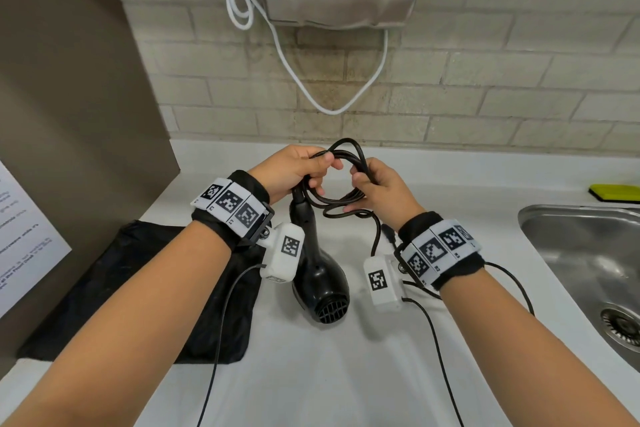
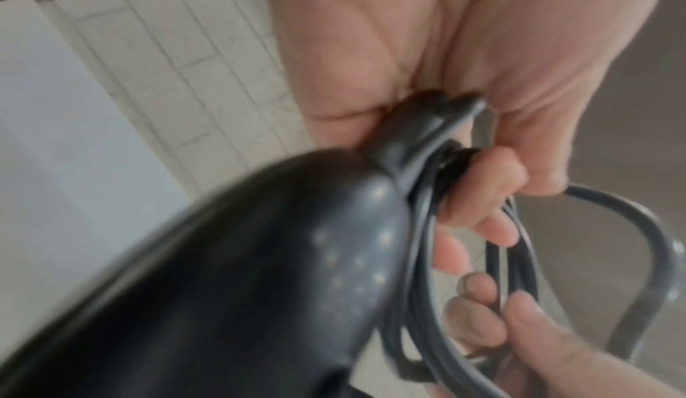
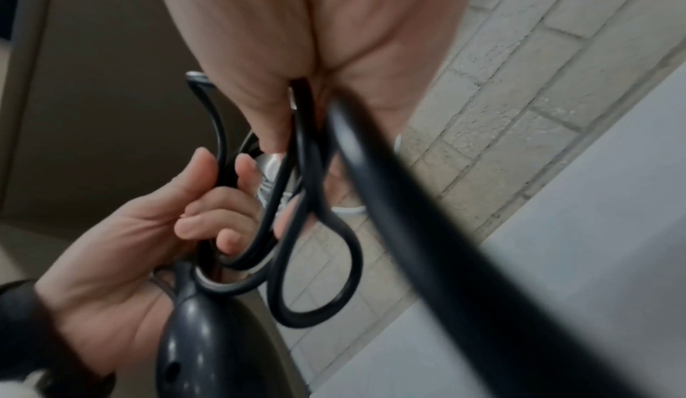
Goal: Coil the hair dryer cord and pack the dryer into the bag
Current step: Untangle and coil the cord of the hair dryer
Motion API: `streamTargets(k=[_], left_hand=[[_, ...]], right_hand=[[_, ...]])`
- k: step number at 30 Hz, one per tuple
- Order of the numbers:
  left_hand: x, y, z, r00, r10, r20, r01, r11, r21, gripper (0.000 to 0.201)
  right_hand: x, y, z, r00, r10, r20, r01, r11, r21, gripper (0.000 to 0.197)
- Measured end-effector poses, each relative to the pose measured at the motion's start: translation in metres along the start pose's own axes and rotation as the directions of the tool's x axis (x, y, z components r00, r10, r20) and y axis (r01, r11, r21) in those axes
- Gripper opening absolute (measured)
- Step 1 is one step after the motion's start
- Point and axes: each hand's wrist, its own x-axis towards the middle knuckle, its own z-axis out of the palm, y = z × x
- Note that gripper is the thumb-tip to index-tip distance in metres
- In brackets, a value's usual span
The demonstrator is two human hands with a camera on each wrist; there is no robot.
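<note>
Now both hands are busy with the cord [image 1: 341, 180], and the coiling looks almost finished. The left hand [image 1: 298, 173] has its grip closed around one side of the loops, together with the end of the handle, so the hair dryer [image 1: 320, 274] hangs just below this grip with its grille toward the person. The right hand [image 1: 377, 189] has its grip closed on the other side of the loops, and from under it a free tail goes down to the plug [image 1: 388, 234], close above the white tabletop [image 1: 450, 191]. I think the person should keep the left grip firm, so that the loops do not spring open, and let the right hand lay the last tail into the same round shape without a twist. One loop stands up above the others between the two grips; it could catch later. The black bag [image 1: 138, 295] lies flat on the tabletop, below and to the left of the left grip, and I cannot see its opening.
</note>
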Motion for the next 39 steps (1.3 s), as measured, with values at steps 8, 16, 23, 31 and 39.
streamTargets(k=[8, 16, 23, 31, 39], left_hand=[[-0.001, 0.0, 0.011, 0.998, -0.022, -0.053, 0.014, 0.987, -0.157, 0.029], [0.001, 0.001, 0.013, 0.996, -0.061, -0.063, 0.051, 0.988, -0.148, 0.037], [-0.004, -0.001, 0.01, 0.997, -0.054, -0.052, 0.054, 0.998, -0.013, 0.032], [-0.007, 0.002, 0.012, 0.992, -0.111, -0.059, 0.105, 0.989, -0.101, 0.046], [-0.002, -0.003, 0.021, 0.98, -0.06, -0.19, 0.054, 0.998, -0.036, 0.041]], right_hand=[[-0.001, -0.002, 0.001, 0.999, 0.022, 0.037, -0.021, 1.0, -0.015, 0.016], [0.005, -0.012, 0.0, 0.998, -0.009, 0.068, 0.005, 0.999, 0.048, 0.019], [0.0, -0.015, -0.008, 0.991, 0.045, 0.126, -0.034, 0.995, -0.093, 0.023], [-0.001, -0.006, -0.002, 0.999, -0.029, -0.025, 0.026, 0.992, -0.125, 0.023], [-0.005, 0.005, -0.041, 0.987, 0.163, -0.001, -0.163, 0.986, -0.022, 0.036]])
